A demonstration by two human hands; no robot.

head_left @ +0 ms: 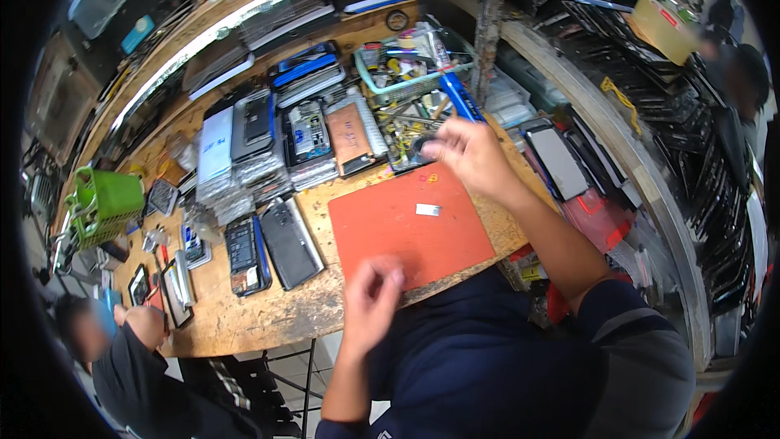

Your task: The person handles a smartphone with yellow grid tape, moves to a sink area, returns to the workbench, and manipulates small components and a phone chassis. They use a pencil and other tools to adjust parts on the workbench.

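Note:
On the bench lies an orange-red mat (390, 232). A small white and grey piece (427, 210) rests on it, with little yellow and red bits (428, 179) near its far edge. My right hand (474, 159) is raised over the mat's far right side, fingers pinched together. A dark round thing (422, 145) shows at its fingertips, in front of the tray of small parts (402, 126); whether it is held I cannot tell. Over the mat's near left edge hovers my left hand (374, 297), fingers curled in and slightly blurred. Anything inside them is hidden.
Left of the mat lie opened phones (291, 242). Stacks of phones and screens (236, 146) stand behind. A teal basket (455, 73) of supplies is at the back. A metal shelf frame (642, 171) borders the right. Another person's hand (145, 325) works at far left, below a green basket (106, 207).

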